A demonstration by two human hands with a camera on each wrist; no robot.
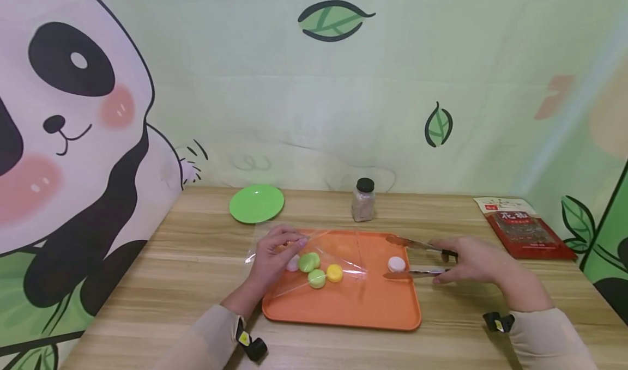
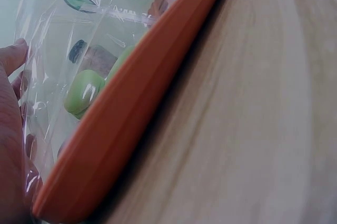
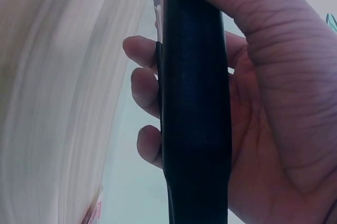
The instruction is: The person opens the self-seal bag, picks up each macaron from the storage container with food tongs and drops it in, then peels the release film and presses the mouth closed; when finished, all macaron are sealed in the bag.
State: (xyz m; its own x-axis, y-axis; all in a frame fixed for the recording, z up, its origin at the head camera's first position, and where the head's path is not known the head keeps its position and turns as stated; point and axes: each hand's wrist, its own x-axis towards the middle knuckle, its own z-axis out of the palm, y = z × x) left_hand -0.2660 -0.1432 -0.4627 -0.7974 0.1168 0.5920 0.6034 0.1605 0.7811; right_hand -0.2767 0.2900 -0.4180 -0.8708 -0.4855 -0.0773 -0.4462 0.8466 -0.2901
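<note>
My left hand (image 1: 276, 254) pinches a clear plastic bag (image 1: 350, 261) spread over the left part of an orange tray (image 1: 343, 316). Two green macarons (image 1: 316, 279), a yellow macaron (image 1: 334, 273) and a pale one (image 1: 293, 264) lie at the bag; whether all are inside it I cannot tell. In the right wrist view, fingers curl round the black handle (image 3: 195, 98) of a pair of tongs. With those tongs (image 1: 426, 273), my right hand (image 1: 473, 261) reaches over the tray's right rim. Their spread arms stand either side of a pale pink macaron (image 1: 396, 264), apparently not squeezing it.
Behind the tray are a green plate (image 1: 257, 203) on the left and a black-capped jar (image 1: 363, 201). A red packet (image 1: 532, 231) lies at the back right. The wooden table (image 1: 196, 250) meets a printed cloth backdrop (image 1: 245, 97).
</note>
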